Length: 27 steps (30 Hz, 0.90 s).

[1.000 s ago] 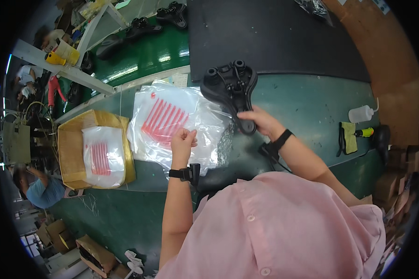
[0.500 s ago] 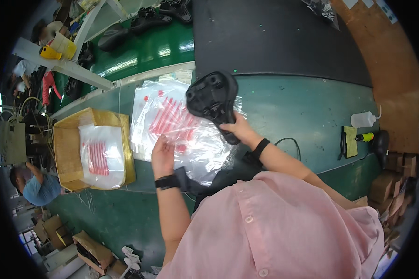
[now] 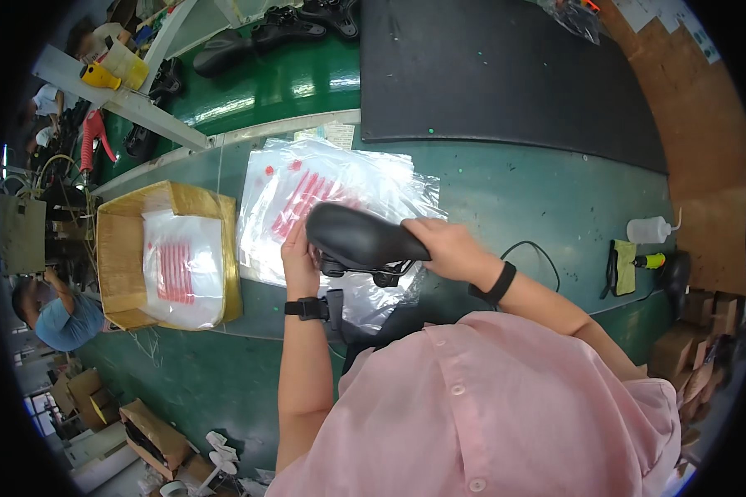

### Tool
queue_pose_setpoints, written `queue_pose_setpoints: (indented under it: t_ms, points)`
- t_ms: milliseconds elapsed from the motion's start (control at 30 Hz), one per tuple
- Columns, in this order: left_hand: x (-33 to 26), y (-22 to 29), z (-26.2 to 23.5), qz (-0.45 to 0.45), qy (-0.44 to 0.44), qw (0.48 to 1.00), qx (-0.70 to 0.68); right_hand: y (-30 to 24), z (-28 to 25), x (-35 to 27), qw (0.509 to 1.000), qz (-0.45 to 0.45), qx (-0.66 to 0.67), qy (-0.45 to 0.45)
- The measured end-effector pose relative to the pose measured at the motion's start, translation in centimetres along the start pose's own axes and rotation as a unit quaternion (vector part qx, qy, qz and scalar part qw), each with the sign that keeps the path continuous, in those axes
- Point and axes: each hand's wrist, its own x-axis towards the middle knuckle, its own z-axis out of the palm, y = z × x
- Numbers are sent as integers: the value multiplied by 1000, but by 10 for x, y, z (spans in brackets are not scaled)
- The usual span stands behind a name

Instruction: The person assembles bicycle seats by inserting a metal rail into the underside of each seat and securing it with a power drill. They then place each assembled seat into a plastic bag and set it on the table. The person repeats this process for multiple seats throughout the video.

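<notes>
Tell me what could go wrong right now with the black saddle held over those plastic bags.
The black saddle is held in the air by the right hand and left hand, so a slip could drop it onto the green bench. Its metal rails hang just above the clear plastic bags and might snag or tear one.

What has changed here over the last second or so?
The black bicycle saddle has come off the green bench and been turned over, padded side up. The right hand held it all along; the left hand left the clear plastic bags and now holds its other end. The bags and the cardboard box stayed put.
</notes>
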Motion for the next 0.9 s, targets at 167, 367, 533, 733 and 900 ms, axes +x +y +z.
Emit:
queue_pose_setpoints:
  t_ms: [167, 367, 533, 733, 900]
  points:
    - [-43, 52, 48, 126, -141, 941, 282, -3, 13, 8, 985, 120, 92, -79]
    - [-89, 38, 60, 181, -251, 852, 422, 1, 17, -5, 683, 280, 674, -33]
    - [-130, 5, 150, 331, -516, 643, 459, 0, -4, 11, 657, 317, 664, 165]
    - [-66, -8, 89, 261, -335, 730, 536, 199, -114, -10, 739, 317, 483, 346]
    - [-48, -62, 29, 249, -285, 684, 623, 309, -200, 82, 566, 88, 561, 598]
